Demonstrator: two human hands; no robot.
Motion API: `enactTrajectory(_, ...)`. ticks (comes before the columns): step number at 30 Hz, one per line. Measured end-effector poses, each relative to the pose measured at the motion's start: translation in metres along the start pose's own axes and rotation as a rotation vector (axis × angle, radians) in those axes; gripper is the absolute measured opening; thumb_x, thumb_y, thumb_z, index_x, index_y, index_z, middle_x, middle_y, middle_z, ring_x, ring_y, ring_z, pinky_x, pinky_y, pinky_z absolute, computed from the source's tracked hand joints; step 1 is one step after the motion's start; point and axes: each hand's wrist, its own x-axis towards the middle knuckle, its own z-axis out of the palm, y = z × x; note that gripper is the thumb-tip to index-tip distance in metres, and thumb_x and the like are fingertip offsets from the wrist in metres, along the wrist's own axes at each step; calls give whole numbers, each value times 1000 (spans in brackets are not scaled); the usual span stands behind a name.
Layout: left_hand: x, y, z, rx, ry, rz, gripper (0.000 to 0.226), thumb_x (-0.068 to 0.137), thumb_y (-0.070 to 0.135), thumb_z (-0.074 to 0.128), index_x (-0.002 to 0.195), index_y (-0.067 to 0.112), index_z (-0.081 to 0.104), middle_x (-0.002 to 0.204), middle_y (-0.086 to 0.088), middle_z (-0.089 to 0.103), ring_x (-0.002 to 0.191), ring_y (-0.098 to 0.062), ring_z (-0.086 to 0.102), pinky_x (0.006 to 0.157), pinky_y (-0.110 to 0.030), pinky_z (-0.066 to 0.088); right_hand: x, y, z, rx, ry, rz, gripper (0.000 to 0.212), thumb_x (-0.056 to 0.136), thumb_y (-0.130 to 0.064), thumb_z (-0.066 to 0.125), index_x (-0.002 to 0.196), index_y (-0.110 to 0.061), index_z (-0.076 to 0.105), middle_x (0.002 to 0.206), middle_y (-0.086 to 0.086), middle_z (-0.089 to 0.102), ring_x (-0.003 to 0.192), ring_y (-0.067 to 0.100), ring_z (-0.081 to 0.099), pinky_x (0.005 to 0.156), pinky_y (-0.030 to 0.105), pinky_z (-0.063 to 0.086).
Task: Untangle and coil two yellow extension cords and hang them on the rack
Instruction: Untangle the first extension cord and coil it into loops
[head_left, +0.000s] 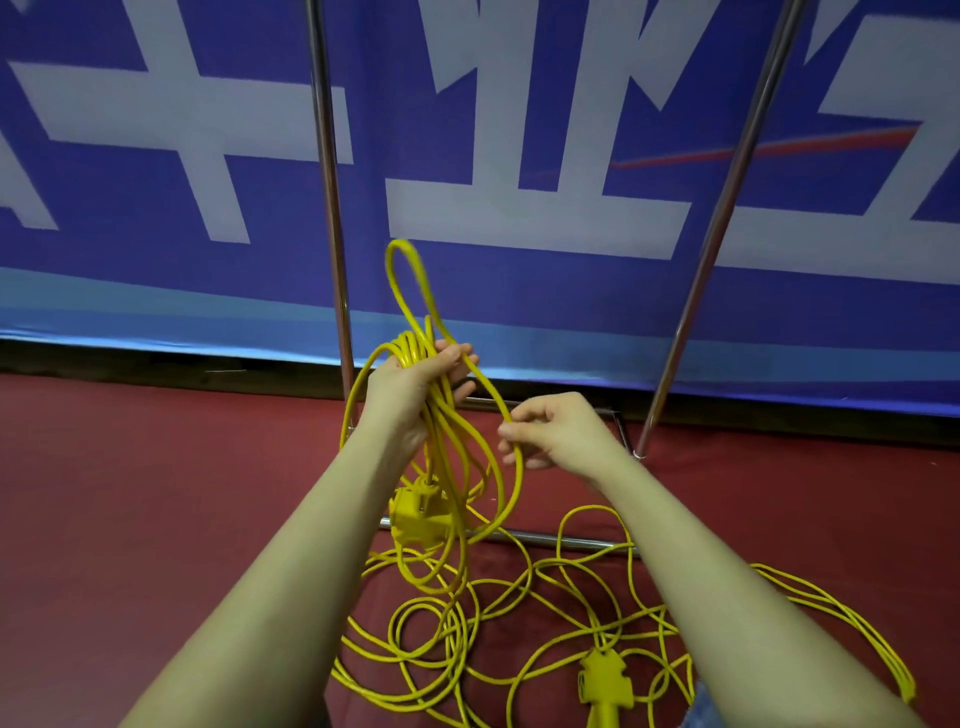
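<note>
Red carpeted floor (156, 493), blue-and-white banner (519, 291) behind. Left hand (415, 387) grips a coiled bundle of yellow extension cord (447, 441), its socket block (415, 514) hanging below. Right hand (556, 431) pinches one strand. Second yellow cord (571, 613) lies tangled on the near floor. Chrome tubular rack (332, 208) stands beyond.

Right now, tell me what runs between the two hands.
In the head view, one yellow cord strand arcs from the left hand's coil down to the right hand, which pinches it.
</note>
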Motion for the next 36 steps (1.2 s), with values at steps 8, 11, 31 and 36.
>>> enactTrajectory(8, -11, -9, -12, 245, -114, -150, 6, 94, 4, 55, 92, 6, 60, 83, -8, 75, 72, -15, 73, 65, -30, 57, 7, -15, -17, 735, 149, 7, 15, 97, -6, 47, 88, 2, 57, 66, 10, 71, 62, 20, 71, 58, 28, 59)
enactTrajectory(11, -17, -12, -13, 292, -166, -222, 8, 93, 1, 55, 89, 3, 61, 80, -12, 74, 66, -17, 72, 59, -29, 59, 14, -16, -23, 986, 257, 9, 18, 99, -5, 43, 89, 3, 55, 63, 12, 70, 60, 20, 71, 54, 26, 57)
enactTrajectory(31, -25, -23, 9, 361, -493, -436, 12, 79, -4, 64, 89, 3, 64, 73, -9, 70, 60, -14, 68, 54, -24, 56, 32, -1, -37, 1050, 377, -45, 17, 100, -8, 42, 100, 3, 55, 94, 18, 64, 74, 21, 71, 67, 25, 59)
enactTrajectory(36, -18, -24, 17, 226, -291, -360, 14, 87, -8, 56, 90, 2, 65, 70, -9, 70, 56, -13, 67, 51, -22, 54, 32, 5, -35, 468, 585, -64, 9, 95, -17, 56, 89, -10, 56, 81, 3, 58, 74, 12, 56, 65, 19, 47)
